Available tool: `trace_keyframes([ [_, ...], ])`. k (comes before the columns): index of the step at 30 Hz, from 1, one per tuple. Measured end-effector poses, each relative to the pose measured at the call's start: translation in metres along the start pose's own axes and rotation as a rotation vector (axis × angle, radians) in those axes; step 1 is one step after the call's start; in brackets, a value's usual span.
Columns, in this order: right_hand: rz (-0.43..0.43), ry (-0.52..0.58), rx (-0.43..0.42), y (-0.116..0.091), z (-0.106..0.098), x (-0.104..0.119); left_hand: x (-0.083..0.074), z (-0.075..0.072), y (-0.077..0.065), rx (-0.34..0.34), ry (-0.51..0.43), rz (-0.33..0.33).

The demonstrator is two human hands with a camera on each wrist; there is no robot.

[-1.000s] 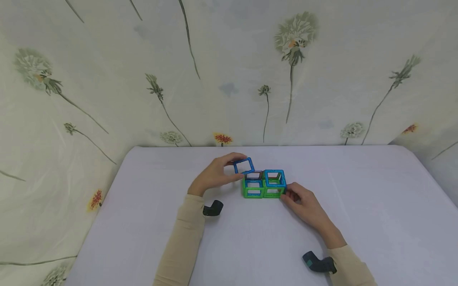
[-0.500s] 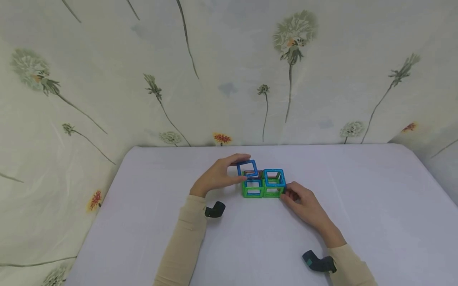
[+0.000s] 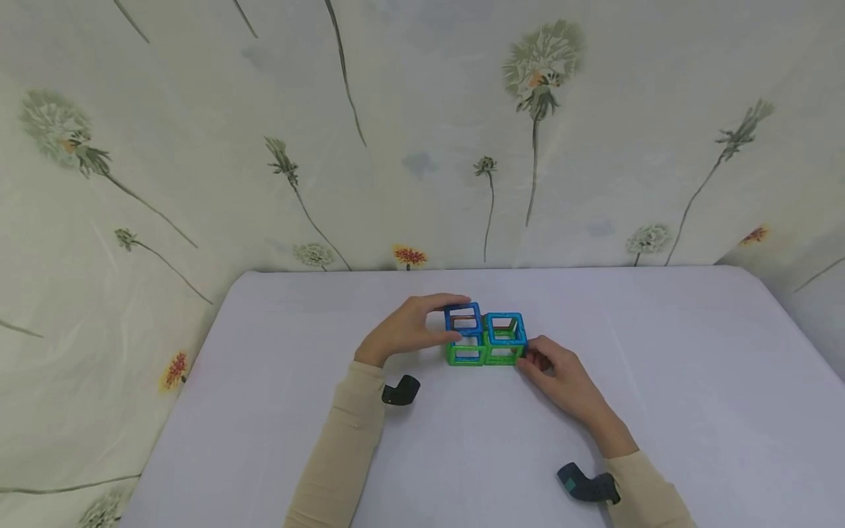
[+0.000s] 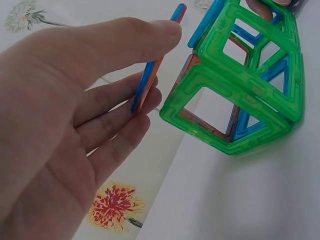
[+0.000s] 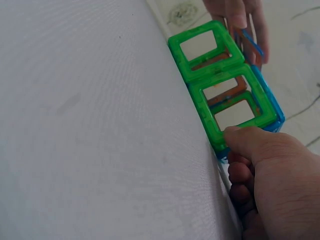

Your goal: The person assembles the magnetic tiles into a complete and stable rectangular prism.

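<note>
My left hand (image 3: 404,328) pinches a square blue magnetic tile (image 4: 148,80) by opposite edges, between thumb and fingers. The tile is tilted over the left cube of a two-cube frame of magnetic tiles (image 5: 218,73). A gap shows between tile and frame in the left wrist view. Green tiles (image 4: 201,75) make the near faces of both cubes, with blue and reddish-brown ones behind. The right cube has a blue tile (image 3: 505,316) on top. My right hand (image 3: 561,378) holds this cube at its right side, thumb on the green face and the other fingers curled, partly hidden.
The frame stands on a white-covered table (image 3: 475,447), toward its far edge. Behind the table hangs a pale cloth (image 3: 422,213) printed with dandelions. Dark curved devices (image 3: 400,391) sit at both wrists, close over the table.
My left hand has moved right and toward the near side, bringing the blue tile from beyond the left cube to over its top. The tile has turned straighter. My right hand stays put.
</note>
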State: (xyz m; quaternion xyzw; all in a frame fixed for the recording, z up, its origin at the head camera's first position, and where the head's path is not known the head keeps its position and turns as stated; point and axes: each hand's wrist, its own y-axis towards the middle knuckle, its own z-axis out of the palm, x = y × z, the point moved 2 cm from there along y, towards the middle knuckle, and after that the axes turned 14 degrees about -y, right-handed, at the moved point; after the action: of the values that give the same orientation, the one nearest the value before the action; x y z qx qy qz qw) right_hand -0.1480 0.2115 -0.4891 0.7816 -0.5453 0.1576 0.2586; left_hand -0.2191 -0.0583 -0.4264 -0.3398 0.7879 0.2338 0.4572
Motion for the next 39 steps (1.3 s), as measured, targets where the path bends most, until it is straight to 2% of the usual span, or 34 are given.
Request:
trace_keyframes([
  [19,-0.01,0.002,-0.007,0.0003,0.0023,-0.0022,-0.0059,0.0053,0.0007,0.053,0.01,-0.003],
  [39,-0.016,0.003,0.005,0.0002,0.0027,-0.0036,-0.006,0.0067,0.002,0.065,0.042,-0.002],
])
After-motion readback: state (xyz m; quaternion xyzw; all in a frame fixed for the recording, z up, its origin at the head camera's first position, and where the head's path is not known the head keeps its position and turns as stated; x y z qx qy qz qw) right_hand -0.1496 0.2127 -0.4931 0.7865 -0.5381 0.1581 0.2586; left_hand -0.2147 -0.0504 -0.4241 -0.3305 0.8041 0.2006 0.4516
